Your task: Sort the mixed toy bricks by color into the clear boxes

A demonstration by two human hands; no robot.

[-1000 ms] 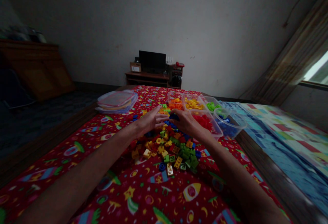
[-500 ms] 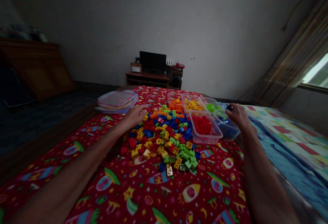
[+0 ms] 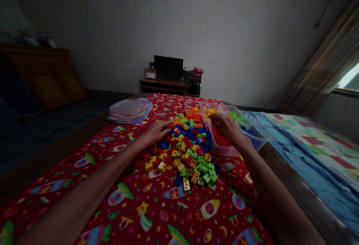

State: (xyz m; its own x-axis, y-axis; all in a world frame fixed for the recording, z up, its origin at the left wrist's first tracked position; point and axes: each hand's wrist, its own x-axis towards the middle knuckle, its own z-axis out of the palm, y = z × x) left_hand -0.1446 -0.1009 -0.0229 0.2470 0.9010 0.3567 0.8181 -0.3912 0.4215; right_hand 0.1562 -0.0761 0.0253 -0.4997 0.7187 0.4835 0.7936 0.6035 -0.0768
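Observation:
A heap of mixed toy building bricks (image 3: 182, 147) in red, yellow, blue and green lies on a red patterned cloth. My left hand (image 3: 155, 132) is open over the heap's left side, its fingers stretched towards the bricks and thumb apart. Above the clear box of red bricks (image 3: 221, 139) is my right hand (image 3: 226, 126), blurred and back upward; its fingertips are hidden. Behind stand boxes of orange bricks (image 3: 193, 114) and yellow bricks (image 3: 209, 112), and one with green bricks (image 3: 234, 116). A round clear tub (image 3: 262, 137) on the right contains blue bricks (image 3: 248, 129).
Clear lids (image 3: 130, 109) are stacked at the table's left. A bed with a blue sheet (image 3: 297, 162) adjoins the right edge. Beyond the table are a small desk with a monitor (image 3: 168, 67) and a wooden cabinet (image 3: 47, 76).
My right hand has swung left from over the round tub to above the red-brick box; the dark blue piece at its fingers no longer shows there. My left hand has shifted slightly right over the heap.

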